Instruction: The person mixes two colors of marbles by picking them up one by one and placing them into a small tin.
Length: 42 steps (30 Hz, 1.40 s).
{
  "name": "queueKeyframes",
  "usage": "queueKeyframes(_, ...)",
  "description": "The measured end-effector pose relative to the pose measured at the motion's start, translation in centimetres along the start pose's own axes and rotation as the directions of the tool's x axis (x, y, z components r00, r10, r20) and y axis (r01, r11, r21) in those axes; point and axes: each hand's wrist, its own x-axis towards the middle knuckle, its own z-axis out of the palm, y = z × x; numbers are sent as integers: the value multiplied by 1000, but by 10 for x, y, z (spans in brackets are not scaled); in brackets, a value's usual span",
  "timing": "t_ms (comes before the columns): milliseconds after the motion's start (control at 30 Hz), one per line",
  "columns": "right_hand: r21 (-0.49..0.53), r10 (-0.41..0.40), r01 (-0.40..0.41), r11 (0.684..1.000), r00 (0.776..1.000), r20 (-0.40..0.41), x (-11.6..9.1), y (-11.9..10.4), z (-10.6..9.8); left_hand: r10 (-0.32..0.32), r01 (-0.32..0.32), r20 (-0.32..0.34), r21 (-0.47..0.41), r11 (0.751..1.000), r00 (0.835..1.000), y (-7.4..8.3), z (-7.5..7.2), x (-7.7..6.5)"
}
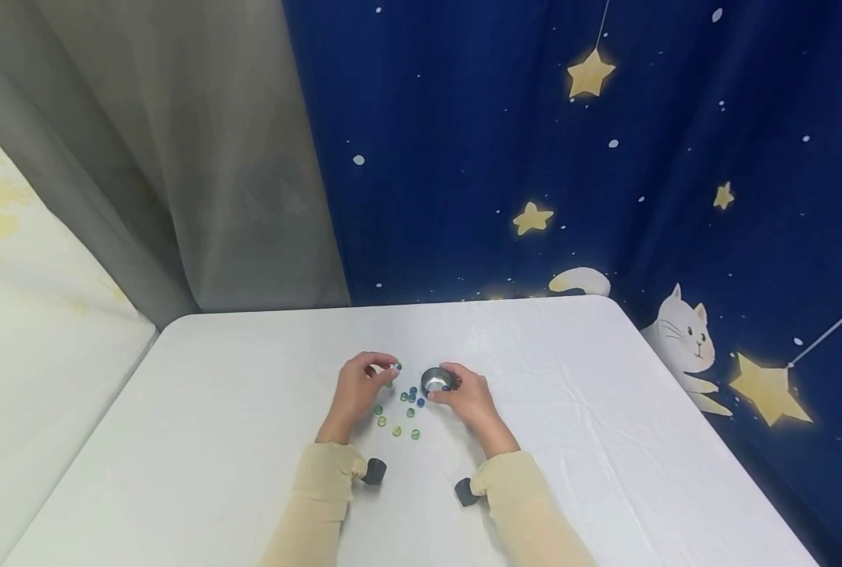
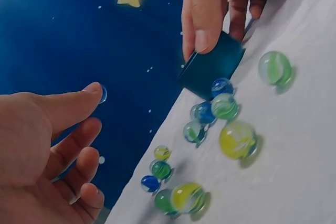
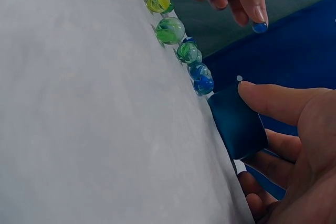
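Between the thumb and forefinger of my left hand (image 1: 355, 390) is a blue glass marble (image 3: 260, 27), held up off the white table. My right hand (image 1: 472, 398) grips a small round metal cup (image 3: 239, 124) by its sides, thumb at the rim. In the head view the cup's mouth faces up. Several glass marbles lie loose between the hands: a blue marble (image 3: 203, 84) close beside the cup, a green swirled marble (image 2: 275, 68) and a yellow swirled marble (image 2: 237, 140) among them.
The white-covered table (image 1: 215, 441) extends around both hands. A blue curtain (image 1: 449, 157) with stars and a grey curtain (image 1: 250, 157) hang behind its far edge. Black wrist devices stick out near the cuffs, the left one (image 1: 374, 472) and the right one (image 1: 466, 492).
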Motion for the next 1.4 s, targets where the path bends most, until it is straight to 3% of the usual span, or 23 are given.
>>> queueKeyframes(200,-11,-11,11,1000,1000,-4,0,1,0,2,-2,-23,-13,1000,1000,4,9,-1)
queueKeyframes(400,-21,-21,21,1000,1000,-2,0,2,2,19,-17,-43,38,999,999,8,18,-2)
queueKeyframes(833,-21,-39,39,999,999,-6,0,-1,0,103,-99,-35,93,991,994,14,35,0)
queueKeyframes(1400,-26,-56,56,998,998,-7,-2,-1,0,153,-150,-14,123,981,988,12,43,-3)
